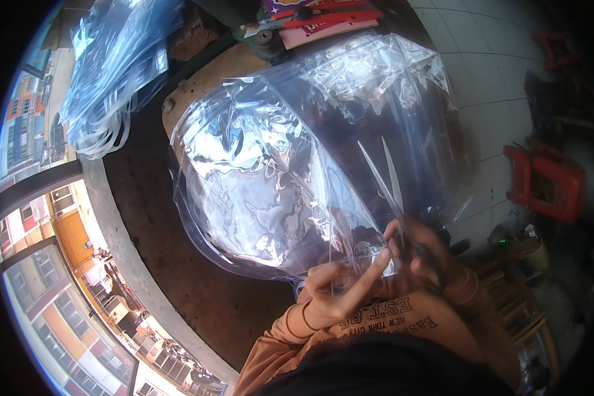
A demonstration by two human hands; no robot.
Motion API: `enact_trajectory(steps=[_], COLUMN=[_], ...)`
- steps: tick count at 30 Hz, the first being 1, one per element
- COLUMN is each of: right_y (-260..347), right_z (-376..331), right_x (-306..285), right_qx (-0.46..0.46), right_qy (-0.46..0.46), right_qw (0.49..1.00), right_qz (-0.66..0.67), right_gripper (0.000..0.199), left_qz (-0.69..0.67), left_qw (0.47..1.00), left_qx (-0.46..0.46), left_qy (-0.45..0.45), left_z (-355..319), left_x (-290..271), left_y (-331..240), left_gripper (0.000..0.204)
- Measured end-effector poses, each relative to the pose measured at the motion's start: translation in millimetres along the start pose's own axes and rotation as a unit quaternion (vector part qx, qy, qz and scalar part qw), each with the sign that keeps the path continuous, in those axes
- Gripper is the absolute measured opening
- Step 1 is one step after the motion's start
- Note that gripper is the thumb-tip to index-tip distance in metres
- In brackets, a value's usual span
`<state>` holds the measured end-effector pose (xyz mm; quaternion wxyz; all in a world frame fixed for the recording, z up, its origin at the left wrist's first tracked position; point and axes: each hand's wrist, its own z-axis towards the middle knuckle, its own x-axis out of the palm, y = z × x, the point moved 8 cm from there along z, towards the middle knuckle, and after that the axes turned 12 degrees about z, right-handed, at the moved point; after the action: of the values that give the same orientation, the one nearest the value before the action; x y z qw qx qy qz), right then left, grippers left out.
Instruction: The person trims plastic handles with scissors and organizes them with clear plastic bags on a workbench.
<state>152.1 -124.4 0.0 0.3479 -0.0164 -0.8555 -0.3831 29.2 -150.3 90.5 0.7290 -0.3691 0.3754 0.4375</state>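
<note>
Clear, shiny plastic sheeting (pixel 257 191) spreads in front of me, with one rounded edge at its left and folds running down toward my hands. My left hand (pixel 336 290) is at its near edge, fingers bent around the plastic and the index finger stretched toward my right hand. In my right hand (pixel 429 254) is a pair of scissors (pixel 395 191), its handles within my fingers. The metal blades are spread apart and point away from me, over the plastic. The exact pinch of my left fingertips is hard to see through the glare.
Beyond the sheeting stands a dark metal machine part (pixel 265 41) on a wooden board (pixel 204 76), beside a red-handled item (pixel 330 16). Bluish clear plastic pieces with pale strips (pixel 115 72) hang at the far left, near a window ledge (pixel 122 244). A red stool (pixel 551 181) is at the right.
</note>
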Motion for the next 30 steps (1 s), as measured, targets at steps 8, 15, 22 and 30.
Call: enact_trajectory(steps=[8,15,22,30], right_y=[31.8,43.9,36.7,39.8], right_z=[19.6,31.8,36.7,26.0], right_x=[15.1,14.9,11.6,10.0], right_qx=[-0.093,-0.136,-0.209,-0.254], right_qy=[-0.103,-0.127,-0.114,-0.136], right_qw=[0.99,0.982,0.97,0.954], right_qz=[0.015,0.021,-0.049,-0.08], right_gripper=[0.04,0.032,0.035,0.036], left_qz=[-0.032,-0.107,-0.038,-0.007], left_qw=[0.997,0.988,0.991,0.945], left_qx=[0.059,0.084,0.01,0.119], left_qy=[0.023,0.067,0.129,0.304], left_z=[-1.2,-18.7,33.4,85.7], left_x=[3.7,6.5,10.1,37.6], left_y=[-5.7,-5.9,32.3,34.5], left_gripper=[0.045,0.041,0.034,0.041])
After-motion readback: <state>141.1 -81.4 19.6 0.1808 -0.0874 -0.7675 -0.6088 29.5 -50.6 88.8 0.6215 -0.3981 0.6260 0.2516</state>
